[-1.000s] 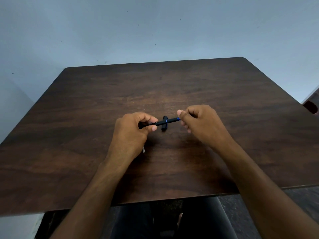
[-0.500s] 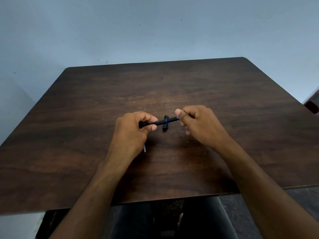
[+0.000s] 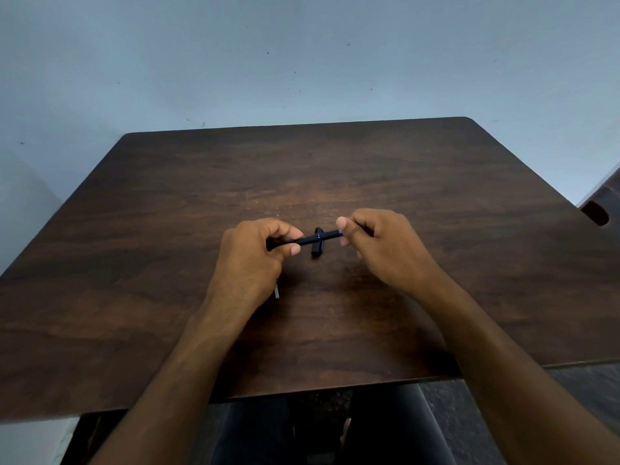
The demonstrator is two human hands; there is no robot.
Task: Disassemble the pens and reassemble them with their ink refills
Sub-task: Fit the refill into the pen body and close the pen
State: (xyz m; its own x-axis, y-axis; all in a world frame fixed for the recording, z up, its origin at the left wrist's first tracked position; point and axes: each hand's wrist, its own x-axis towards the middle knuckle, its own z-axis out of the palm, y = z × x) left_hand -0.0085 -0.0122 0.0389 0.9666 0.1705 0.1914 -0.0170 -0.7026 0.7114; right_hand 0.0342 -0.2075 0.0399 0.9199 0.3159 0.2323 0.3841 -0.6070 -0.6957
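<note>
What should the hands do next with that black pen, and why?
Probably twist the right hand against the left hand: both pinch opposite ends of the black pen, held level above the table, not visibly apart yet.

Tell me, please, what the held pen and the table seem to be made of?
The pen, gripped by the left hand and the right hand, looks like black plastic with a faint sheen. The table shows dark wood grain with dull glare: wood or laminate.

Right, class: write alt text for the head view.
Two hands hold a black pen level above a dark wooden table, the left hand gripping one end, the right hand pinching the other. A short black piece lies beneath.
</note>
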